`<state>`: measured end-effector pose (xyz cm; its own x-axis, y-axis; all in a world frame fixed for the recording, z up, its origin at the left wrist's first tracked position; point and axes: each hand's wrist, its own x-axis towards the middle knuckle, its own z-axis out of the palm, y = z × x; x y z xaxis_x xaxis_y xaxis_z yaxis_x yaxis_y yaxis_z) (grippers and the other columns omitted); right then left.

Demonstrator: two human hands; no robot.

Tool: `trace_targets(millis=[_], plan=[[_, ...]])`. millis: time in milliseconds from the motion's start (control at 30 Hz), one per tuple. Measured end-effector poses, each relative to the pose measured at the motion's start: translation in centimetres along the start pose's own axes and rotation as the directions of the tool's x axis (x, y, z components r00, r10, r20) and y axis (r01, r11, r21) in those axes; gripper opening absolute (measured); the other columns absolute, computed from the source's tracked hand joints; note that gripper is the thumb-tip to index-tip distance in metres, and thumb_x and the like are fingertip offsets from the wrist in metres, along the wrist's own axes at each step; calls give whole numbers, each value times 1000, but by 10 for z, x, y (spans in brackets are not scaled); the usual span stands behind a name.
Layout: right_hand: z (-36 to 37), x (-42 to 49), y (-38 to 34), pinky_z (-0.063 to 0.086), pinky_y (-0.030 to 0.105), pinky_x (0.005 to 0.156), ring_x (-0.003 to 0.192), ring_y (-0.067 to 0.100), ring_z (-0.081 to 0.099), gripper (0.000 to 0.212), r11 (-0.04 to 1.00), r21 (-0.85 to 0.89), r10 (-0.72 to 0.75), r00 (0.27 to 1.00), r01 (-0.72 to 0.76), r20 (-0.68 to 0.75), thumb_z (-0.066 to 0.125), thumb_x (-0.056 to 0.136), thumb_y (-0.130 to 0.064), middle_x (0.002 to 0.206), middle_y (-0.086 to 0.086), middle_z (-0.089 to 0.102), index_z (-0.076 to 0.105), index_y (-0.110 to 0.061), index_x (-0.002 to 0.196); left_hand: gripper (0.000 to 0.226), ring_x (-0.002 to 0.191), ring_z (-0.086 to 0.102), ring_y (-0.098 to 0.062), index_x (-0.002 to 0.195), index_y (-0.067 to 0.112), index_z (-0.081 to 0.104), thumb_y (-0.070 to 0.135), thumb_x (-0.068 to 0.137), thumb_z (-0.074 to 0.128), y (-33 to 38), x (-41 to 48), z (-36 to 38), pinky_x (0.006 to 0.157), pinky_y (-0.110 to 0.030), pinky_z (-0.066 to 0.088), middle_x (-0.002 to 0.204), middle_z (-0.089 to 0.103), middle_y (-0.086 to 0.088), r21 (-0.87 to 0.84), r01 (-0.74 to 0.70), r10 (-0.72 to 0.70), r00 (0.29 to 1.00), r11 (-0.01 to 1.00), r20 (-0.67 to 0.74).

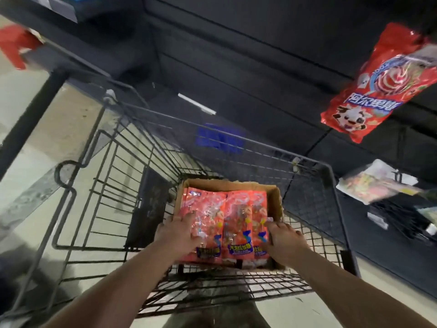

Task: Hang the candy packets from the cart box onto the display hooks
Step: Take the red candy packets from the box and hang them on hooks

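A brown cardboard box (275,200) sits in the wire cart, filled with orange-red candy packets (236,218) lying side by side. My left hand (177,235) rests flat on the leftmost packet, fingers spread. At the right side of the stack, my right hand (283,240) has its fingers curled against the edge of the rightmost packet. Whether either hand truly grips a packet is not clear. A large red candy bag (369,91) hangs at the upper right against the dark display.
The black wire cart (99,190) surrounds the box. Dark shelving (236,43) stands behind it. More packets and dark hooks (390,200) are at the right. Pale floor (28,114) lies to the left. A red item (14,48) shows at the upper left.
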<state>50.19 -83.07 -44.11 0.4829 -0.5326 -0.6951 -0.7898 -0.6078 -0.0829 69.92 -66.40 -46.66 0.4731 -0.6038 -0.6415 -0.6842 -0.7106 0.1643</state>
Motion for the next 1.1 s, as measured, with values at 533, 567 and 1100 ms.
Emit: trace_targets(millis=[533, 567, 1100], plan=[[43, 128, 15, 45, 33, 94, 123, 30, 49, 54, 981, 192, -40, 962, -13, 272, 52, 95, -37, 141, 14, 44, 35, -15, 141, 69, 127, 45, -29, 140, 21, 35, 52, 84, 59, 7, 89, 60, 102, -44, 42, 146, 30, -7, -173, 244, -216, 963, 954, 164], [47, 137, 15, 45, 32, 93, 122, 30, 50, 54, 979, 204, -36, 958, -24, 286, 52, 95, -37, 140, 16, 44, 36, -13, 140, 68, 127, 45, -29, 140, 20, 35, 49, 84, 61, 8, 96, 64, 102, -44, 42, 146, 29, -8, -204, 264, -231, 958, 943, 172], [104, 197, 18, 49, 41, 95, 111, 29, 58, 61, 775, 587, 111, 965, -234, 238, 63, 86, -32, 125, 7, 59, 35, -19, 138, 77, 133, 35, -35, 149, 32, 19, 48, 82, 55, -5, 170, 113, 106, -52, 36, 146, 39, -9, -467, 510, -497, 852, 722, 162]])
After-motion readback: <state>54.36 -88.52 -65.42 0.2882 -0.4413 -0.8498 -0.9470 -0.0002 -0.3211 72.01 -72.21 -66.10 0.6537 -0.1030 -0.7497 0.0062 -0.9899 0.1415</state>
